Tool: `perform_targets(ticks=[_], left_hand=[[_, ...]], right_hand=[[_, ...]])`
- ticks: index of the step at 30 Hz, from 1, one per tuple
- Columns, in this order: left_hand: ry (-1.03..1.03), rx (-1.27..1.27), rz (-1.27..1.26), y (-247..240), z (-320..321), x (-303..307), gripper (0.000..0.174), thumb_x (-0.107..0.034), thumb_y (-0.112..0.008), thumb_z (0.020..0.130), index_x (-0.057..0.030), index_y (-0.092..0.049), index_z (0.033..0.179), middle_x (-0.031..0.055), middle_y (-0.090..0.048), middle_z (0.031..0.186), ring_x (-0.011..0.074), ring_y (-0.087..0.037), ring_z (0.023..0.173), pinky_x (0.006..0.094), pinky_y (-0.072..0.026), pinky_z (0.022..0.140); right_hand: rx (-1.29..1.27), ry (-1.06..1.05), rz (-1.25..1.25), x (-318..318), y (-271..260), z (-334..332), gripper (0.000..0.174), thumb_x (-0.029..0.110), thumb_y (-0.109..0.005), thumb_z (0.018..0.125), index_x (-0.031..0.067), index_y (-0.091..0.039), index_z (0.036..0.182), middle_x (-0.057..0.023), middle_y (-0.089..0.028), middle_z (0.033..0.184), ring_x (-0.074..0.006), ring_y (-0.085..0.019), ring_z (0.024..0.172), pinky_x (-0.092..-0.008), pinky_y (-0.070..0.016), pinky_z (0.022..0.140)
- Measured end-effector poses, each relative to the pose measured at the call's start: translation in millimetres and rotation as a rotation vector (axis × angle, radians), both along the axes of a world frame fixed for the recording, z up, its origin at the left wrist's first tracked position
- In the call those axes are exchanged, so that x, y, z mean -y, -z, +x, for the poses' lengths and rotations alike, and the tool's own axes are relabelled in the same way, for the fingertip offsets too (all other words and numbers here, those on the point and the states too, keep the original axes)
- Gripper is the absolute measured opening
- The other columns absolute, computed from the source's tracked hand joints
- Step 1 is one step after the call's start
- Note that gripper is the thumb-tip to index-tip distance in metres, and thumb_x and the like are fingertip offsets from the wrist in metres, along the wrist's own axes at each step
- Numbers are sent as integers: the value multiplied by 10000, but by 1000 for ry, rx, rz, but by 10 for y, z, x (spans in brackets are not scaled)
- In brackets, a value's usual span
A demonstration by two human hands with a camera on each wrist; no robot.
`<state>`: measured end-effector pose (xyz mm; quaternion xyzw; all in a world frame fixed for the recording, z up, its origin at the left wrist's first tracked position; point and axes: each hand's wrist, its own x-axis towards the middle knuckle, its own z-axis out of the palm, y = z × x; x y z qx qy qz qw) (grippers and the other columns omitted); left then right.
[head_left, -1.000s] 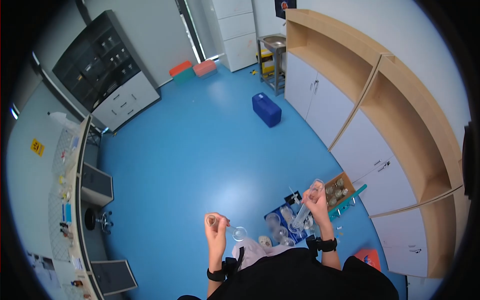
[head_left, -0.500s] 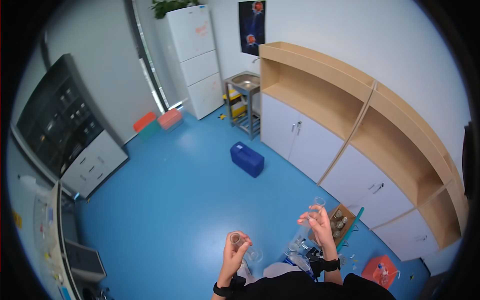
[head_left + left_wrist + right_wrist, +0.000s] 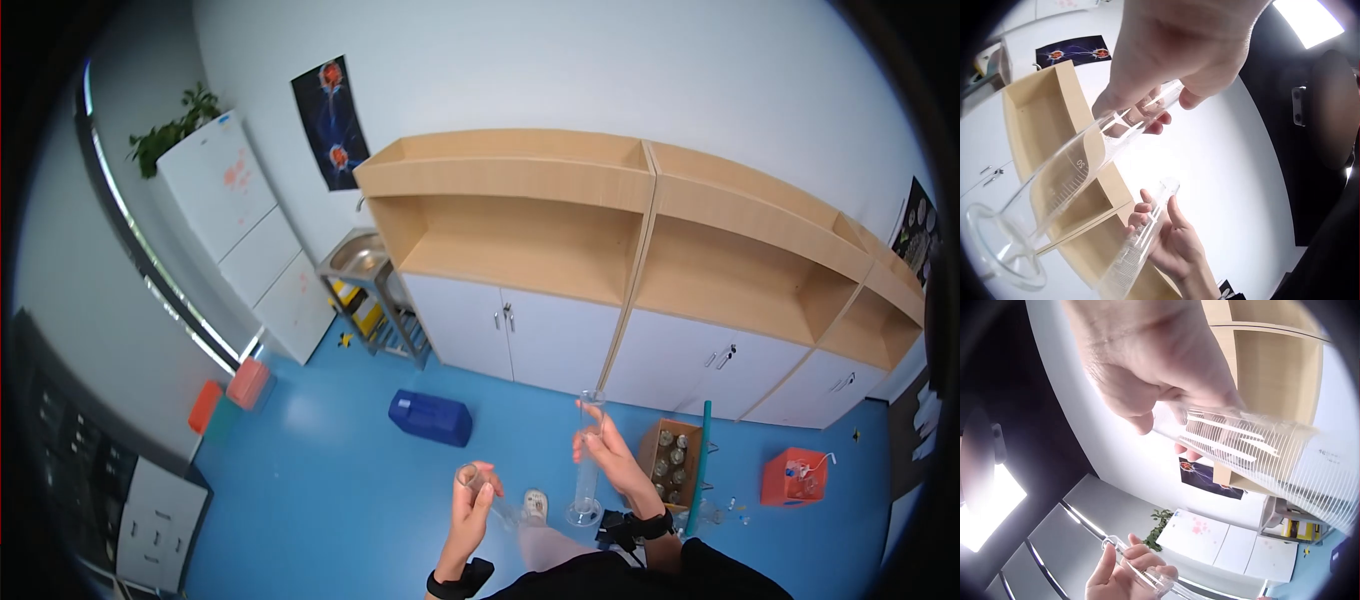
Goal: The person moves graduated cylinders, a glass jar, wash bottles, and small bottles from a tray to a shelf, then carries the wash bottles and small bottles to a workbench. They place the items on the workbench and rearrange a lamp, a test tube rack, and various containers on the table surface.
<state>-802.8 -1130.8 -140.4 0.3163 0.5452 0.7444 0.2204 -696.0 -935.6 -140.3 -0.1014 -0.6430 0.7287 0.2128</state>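
Blue case (image 3: 430,418) shifted leftward in head view, now 7 o'clock. Left hand (image 3: 466,520), 6 o'clock: fingers curled round smooth, clear measuring cylinder (image 3: 1079,169), tilted, round foot. Right hand (image 3: 615,464), 5 o'clock: grips finely ruled second cylinder (image 3: 586,485), now nearly upright.

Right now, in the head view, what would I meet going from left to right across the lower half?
Pink container → metal sink → left hand → white shoe → measuring cylinder held by the right hand → brown box → red bin.
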Motion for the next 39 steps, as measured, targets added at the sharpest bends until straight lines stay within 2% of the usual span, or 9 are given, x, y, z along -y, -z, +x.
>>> perform_targets(ticks=[3, 8, 12, 14, 21, 24, 26, 33, 39], left_hand=[[92, -89, -2, -214, -581, -587, 220, -165, -436, 878, -35, -377, 1045, 54, -467, 774, 119, -441, 721, 259, -365, 693], [222, -121, 57, -577, -1365, -1518, 192, -182, -430, 888, -31, -397, 1002, 61, -489, 795, 121, -472, 696, 255, -392, 671], [348, -7, 51, -1011, -1980, -2134, 218, -254, -369, 914, -62, -404, 1012, 62, -492, 773, 139, -483, 671, 264, -403, 655], [453, 163, -2, -1267, -2234, -2432, 244, -272, -332, 925, -57, -407, 1014, 55, -483, 732, 144, -487, 655, 274, -410, 649], [744, 129, -2, -1802, -3173, -3513, 274, -289, -334, 923, -59, -395, 1059, 41, -465, 707, 138, -491, 654, 287, -417, 656], [845, 78, -14, -2062, -3429, -3866, 252, -255, -379, 910, -62, -389, 1071, 33, -463, 720, 134, -489, 667, 287, -414, 660], [911, -114, -22, -2251, -3589, -4115, 233, -205, -418, 889, -62, -391, 1070, 25, -461, 745, 128, -485, 693, 278, -408, 677], [1067, -78, -14, -2642, -3799, -4911, 207, -169, -450, 865, -64, -416, 1040, 22, -467, 760, 120, -486, 709, 265, -411, 691], [990, -143, 27, -2652, -3849, -5509, 192, -159, -474, 847, -61, -430, 1006, 20, -482, 764, 111, -488, 718, 262, -415, 694]], right_hand=[[23, 36, 58, -412, -210, -485, 447, 213, -407, 901, 2, -256, 1266, -52, -484, 804, -111, -473, 730, -248, -417, 668], [-42, 75, -16, -1054, -580, -1087, 399, 238, -412, 902, 8, -317, 1214, -52, -494, 814, -110, -477, 717, -245, -418, 657], [-39, 97, -173, -1512, -927, -1504, 359, 285, -403, 903, 40, -373, 1164, -55, -499, 817, -115, -489, 717, -256, -432, 640], [-16, 110, -186, -1724, -1105, -1686, 354, 298, -399, 903, 50, -381, 1154, -55, -507, 808, -121, -501, 709, -264, -440, 632], [-77, 210, -144, -2459, -1569, -2359, 348, 329, -389, 901, 62, -403, 1124, -56, -540, 770, -134, -542, 664, -283, -462, 602], [-78, 283, -112, -2716, -1785, -2521, 347, 329, -384, 903, 61, -411, 1121, -63, -537, 781, -147, -543, 673, -296, -458, 606], [-114, 303, -161, -2873, -1875, -2651, 359, 335, -382, 903, 60, -409, 1132, -70, -537, 794, -154, -544, 693, -305, -459, 604], [-223, 344, -335, -3411, -2231, -2731, 378, 336, -364, 905, 41, -398, 1139, -93, -552, 831, -181, -560, 743, -348, -481, 688], [-379, 415, -87, -4153, -2557, -2583, 362, 308, -368, 909, 12, -397, 1114, -100, -554, 838, -192, -565, 742, -339, -479, 716]])
